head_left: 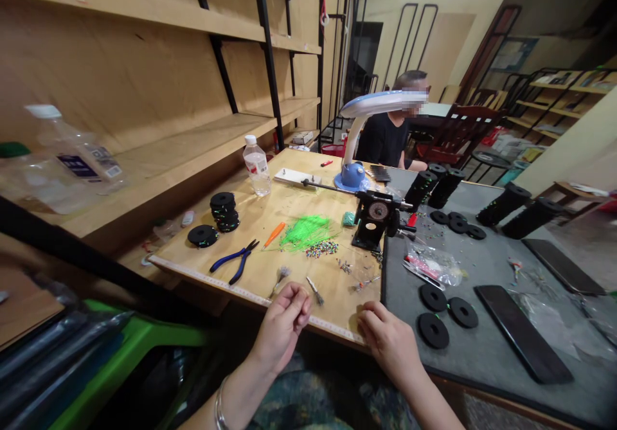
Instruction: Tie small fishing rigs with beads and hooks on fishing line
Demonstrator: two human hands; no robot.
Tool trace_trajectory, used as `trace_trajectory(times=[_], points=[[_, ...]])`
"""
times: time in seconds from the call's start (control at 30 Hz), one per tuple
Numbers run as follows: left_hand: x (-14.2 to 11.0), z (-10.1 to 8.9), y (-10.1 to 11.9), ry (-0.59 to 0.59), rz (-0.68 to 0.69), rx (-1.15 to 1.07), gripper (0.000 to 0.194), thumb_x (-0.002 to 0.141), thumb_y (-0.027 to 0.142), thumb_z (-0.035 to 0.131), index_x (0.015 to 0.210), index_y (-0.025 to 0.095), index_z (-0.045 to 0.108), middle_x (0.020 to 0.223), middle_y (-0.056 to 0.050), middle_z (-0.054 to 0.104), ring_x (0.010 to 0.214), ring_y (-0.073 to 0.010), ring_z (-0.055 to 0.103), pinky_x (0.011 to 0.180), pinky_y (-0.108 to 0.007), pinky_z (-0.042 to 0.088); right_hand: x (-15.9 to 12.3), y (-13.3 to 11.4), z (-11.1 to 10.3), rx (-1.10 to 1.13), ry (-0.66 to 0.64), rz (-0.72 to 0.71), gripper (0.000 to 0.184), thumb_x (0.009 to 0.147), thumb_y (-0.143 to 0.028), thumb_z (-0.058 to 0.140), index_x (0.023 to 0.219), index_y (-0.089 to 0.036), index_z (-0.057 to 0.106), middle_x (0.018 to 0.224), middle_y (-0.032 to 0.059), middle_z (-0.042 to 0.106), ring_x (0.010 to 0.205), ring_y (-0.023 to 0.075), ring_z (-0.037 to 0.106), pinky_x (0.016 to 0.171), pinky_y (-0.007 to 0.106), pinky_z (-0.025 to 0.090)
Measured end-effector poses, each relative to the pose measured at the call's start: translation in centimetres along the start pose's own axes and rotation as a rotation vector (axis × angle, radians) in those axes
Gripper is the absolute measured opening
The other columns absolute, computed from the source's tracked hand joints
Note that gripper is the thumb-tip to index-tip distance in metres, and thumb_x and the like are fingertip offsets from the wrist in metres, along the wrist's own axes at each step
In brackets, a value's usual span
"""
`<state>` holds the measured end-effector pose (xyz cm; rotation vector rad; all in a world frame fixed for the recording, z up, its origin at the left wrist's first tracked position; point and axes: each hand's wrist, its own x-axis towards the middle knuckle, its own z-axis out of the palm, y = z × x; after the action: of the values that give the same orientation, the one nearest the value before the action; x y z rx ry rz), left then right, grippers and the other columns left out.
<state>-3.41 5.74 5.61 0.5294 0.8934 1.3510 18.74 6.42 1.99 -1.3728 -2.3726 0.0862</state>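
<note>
My left hand is closed at the table's front edge, thumb pressed against the curled fingers; anything in that pinch is too small to make out. To its right, my right hand rests at the same edge with fingers bent together, and what they hold is hidden. Just beyond my left hand lie a bundle of thin grey pieces and a second small bundle. Farther off are bright green strands, a pile of coloured beads, an orange-handled tool and blue-handled pliers.
A black winding machine and a blue-based lamp stand at the back. Black foam spools are stacked at left, with more foam discs on the grey mat. A phone lies right. Someone sits behind the lamp.
</note>
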Motion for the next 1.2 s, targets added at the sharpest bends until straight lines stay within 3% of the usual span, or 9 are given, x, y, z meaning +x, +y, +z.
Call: trace_trajectory(times=[0.23,0.4,0.57,0.67,0.8,0.9,1.0,1.1,1.2], points=[[-0.2,-0.2,-0.2,0.034,0.040,0.075,0.034,0.071,0.041,0.076,0.071,0.017,0.053,0.058,0.005,0.051,0.048,-0.0037,0.040,0.046,-0.014,0.028,0.0,-0.5,-0.3,0.016,0.031,-0.003,0.023,0.093,-0.019,0.044,0.089,-0.023,0.066,0.096,0.0070,0.071,0.075,0.0165,0.067,0.061,0.022,0.046],[-0.7,-0.7,-0.8,0.073,0.102,0.221,0.033,0.073,0.045,0.073,0.072,0.017,0.056,0.059,0.004,0.055,0.049,-0.0061,0.045,0.045,-0.016,0.032,-0.2,0.0,-0.6,0.093,0.041,0.006,0.021,0.093,-0.020,0.047,0.101,-0.022,0.065,0.104,0.0084,0.071,0.086,0.0208,0.068,0.074,0.029,0.053],[-1.8,-0.9,-1.7,0.043,0.099,0.408,0.033,0.079,0.049,0.065,0.075,0.017,0.060,0.061,0.000,0.059,0.048,-0.0082,0.045,0.042,-0.018,0.030,-1.4,0.0,-2.1,0.216,0.207,0.063,0.020,0.091,-0.022,0.052,0.106,-0.022,0.064,0.102,0.0106,0.071,0.091,0.0249,0.067,0.078,0.036,0.055],[-2.5,-0.6,-2.0,0.011,0.112,0.493,0.031,0.082,0.048,0.063,0.077,0.017,0.063,0.056,0.002,0.053,0.047,-0.0090,0.041,0.045,-0.020,0.031,-2.5,-1.6,-3.0,0.324,0.313,0.144,0.019,0.091,-0.020,0.053,0.107,-0.024,0.062,0.100,0.0112,0.070,0.091,0.0259,0.066,0.078,0.038,0.055],[-3.6,0.2,-2.2,-0.048,0.271,0.612,0.024,0.084,0.039,0.063,0.070,0.019,0.064,0.074,-0.003,0.056,0.067,-0.0156,0.051,0.063,-0.024,0.040,-3.4,-5.1,-2.9,0.549,0.373,0.160,0.027,0.089,-0.015,0.054,0.113,-0.027,0.059,0.103,0.0086,0.071,0.094,0.0249,0.067,0.079,0.034,0.056],[-4.5,0.5,-2.6,-0.117,0.319,0.729,0.022,0.087,0.032,0.059,0.071,0.019,0.065,0.075,-0.004,0.055,0.075,-0.0187,0.053,0.068,-0.026,0.040,-3.3,-7.4,-1.7,0.732,0.286,0.139,0.041,0.087,-0.015,0.056,0.127,-0.028,0.052,0.121,0.0095,0.066,0.110,0.0255,0.063,0.081,0.031,0.057],[-4.8,0.2,-3.4,-0.161,0.322,0.753,0.021,0.088,0.032,0.056,0.074,0.019,0.065,0.075,-0.004,0.055,0.071,-0.0179,0.053,0.064,-0.026,0.040,-3.0,-8.5,-0.2,0.965,0.171,0.233,0.041,0.089,-0.021,0.055,0.129,-0.025,0.051,0.127,0.0117,0.063,0.114,0.0258,0.060,0.085,0.030,0.055],[-4.5,-0.1,-4.1,-0.142,0.272,0.706,0.022,0.088,0.034,0.056,0.074,0.018,0.062,0.074,-0.003,0.057,0.070,-0.0171,0.054,0.064,-0.025,0.041,-2.6,-8.5,1.1,1.157,0.079,0.378,0.034,0.089,-0.030,0.057,0.122,-0.022,0.056,0.117,0.0121,0.067,0.102,0.0245,0.065,0.082,0.031,0.055],[-4.0,-0.3,-4.6,-0.117,0.187,0.670,0.023,0.087,0.035,0.057,0.074,0.017,0.060,0.073,-0.002,0.059,0.069,-0.0167,0.055,0.065,-0.025,0.042,-2.5,-8.1,1.9,1.272,0.007,0.465,0.029,0.088,-0.036,0.059,0.112,-0.019,0.060,0.092,0.0077,0.070,0.079,0.0205,0.066,0.071,0.028,0.054]])
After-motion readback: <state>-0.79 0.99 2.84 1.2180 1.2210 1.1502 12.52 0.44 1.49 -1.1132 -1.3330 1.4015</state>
